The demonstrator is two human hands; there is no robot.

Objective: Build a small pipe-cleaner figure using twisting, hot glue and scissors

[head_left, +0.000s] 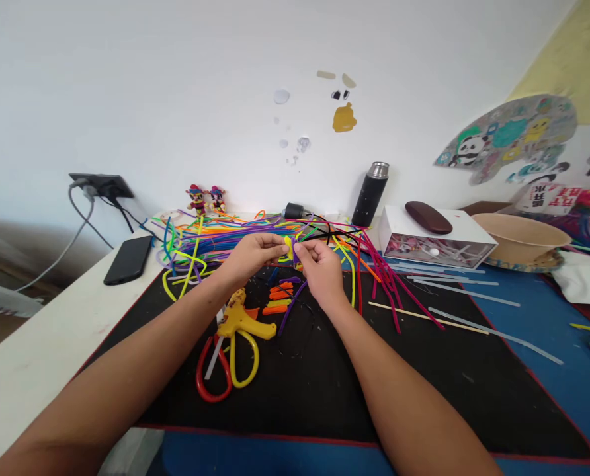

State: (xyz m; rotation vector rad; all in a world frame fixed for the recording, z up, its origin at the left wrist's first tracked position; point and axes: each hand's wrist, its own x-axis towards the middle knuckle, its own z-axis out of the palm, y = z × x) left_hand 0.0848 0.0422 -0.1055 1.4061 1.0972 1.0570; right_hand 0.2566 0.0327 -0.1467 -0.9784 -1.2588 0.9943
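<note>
My left hand and my right hand meet above the black mat, both with fingers pinched. Between them is a small piece of bent yellow and purple pipe cleaners, partly hidden by the fingertips. Below on the mat lie several short folded orange and yellow pipe cleaners. A longer purple pipe cleaner curves beside them. Left of these rests a yellow hot glue gun with a glue stick in it. It lies over scissors with one red and one yellow handle loop.
Loose pipe cleaners in many colours heap along the wall. A black thermos stands behind a white box. Clear glue sticks and a wooden skewer lie right. A phone is at left; a beige bowl is far right.
</note>
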